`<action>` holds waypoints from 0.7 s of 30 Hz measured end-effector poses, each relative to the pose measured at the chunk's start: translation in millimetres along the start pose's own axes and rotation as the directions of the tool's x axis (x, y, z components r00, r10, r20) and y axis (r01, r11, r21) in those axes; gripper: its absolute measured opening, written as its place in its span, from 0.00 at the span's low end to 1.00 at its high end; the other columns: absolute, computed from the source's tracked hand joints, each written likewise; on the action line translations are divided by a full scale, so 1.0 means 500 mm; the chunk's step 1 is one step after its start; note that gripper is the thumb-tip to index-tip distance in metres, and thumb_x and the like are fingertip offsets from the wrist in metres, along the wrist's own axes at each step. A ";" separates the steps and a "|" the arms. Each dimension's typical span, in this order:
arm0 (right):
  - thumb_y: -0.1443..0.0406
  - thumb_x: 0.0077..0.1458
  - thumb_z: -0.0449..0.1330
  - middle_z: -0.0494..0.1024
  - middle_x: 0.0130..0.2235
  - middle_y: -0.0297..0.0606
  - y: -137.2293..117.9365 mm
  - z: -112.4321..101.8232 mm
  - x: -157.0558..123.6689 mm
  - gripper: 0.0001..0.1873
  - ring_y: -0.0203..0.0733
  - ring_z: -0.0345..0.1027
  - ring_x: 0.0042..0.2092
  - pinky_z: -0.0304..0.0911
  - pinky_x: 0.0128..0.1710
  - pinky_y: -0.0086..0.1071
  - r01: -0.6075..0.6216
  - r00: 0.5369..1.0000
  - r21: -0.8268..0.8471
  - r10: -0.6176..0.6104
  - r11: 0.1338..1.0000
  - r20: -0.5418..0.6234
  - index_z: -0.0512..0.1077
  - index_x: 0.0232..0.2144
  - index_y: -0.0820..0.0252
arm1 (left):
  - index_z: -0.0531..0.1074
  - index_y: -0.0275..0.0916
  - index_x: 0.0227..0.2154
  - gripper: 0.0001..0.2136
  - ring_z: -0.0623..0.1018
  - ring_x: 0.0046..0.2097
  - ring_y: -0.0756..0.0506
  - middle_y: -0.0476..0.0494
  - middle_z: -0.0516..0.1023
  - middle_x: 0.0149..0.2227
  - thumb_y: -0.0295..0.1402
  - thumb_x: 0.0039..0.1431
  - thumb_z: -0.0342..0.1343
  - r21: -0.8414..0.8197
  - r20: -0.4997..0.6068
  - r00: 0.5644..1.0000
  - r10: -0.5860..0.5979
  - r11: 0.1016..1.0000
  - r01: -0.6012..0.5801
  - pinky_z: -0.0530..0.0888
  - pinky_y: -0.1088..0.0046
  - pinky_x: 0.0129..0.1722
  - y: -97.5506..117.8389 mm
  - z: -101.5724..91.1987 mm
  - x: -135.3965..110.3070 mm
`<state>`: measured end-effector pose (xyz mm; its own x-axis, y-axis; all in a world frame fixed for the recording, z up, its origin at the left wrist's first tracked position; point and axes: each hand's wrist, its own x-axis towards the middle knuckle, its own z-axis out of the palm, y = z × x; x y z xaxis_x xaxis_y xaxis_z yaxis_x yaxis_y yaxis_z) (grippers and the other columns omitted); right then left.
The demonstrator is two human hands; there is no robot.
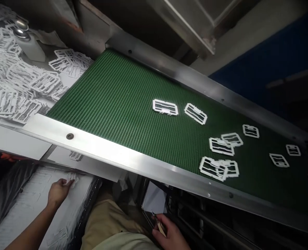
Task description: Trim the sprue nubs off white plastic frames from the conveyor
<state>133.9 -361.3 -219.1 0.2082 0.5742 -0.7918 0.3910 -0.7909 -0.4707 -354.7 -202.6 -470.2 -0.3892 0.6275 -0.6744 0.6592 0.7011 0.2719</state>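
At the lower left, my left hand (58, 193) pinches a small bunch of white plastic frame pieces (71, 177) by its edge. Beneath it lies a plastic-lined box (43, 189) holding more white pieces in rows. My right hand (170, 232), low in the middle, is closed around a slim tool (159, 224) with a tan handle and a pointed metal tip; its exact kind is unclear. A short stack of the same pieces (75, 156) rests on a white sheet under the conveyor's near rail, just beyond my left hand.
A green conveyor belt (117, 104) slopes across the view between metal rails (96, 147), with several loose white frames (165, 107) on it, some overlapping. At its left end, a large heap of frames (5, 83) surrounds a metal-topped bottle (30, 47). White paper (154, 198) lies below the belt.
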 end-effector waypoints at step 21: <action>0.45 0.68 0.64 0.77 0.41 0.36 0.013 0.082 -0.264 0.22 0.42 0.70 0.40 0.71 0.44 0.33 0.518 0.757 0.505 -0.094 0.691 -0.647 0.74 0.48 0.56 | 0.87 0.53 0.41 0.32 0.88 0.60 0.22 0.39 0.94 0.49 0.64 0.35 0.83 -0.647 0.577 0.688 0.439 0.761 0.057 0.91 0.49 0.52 0.336 -0.026 -0.657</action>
<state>72.2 -450.6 -133.7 0.7009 0.6458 -0.3028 -0.0744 -0.3560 -0.9315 -124.8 -286.6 -194.2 0.3933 0.5443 -0.7410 0.0634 0.7880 0.6124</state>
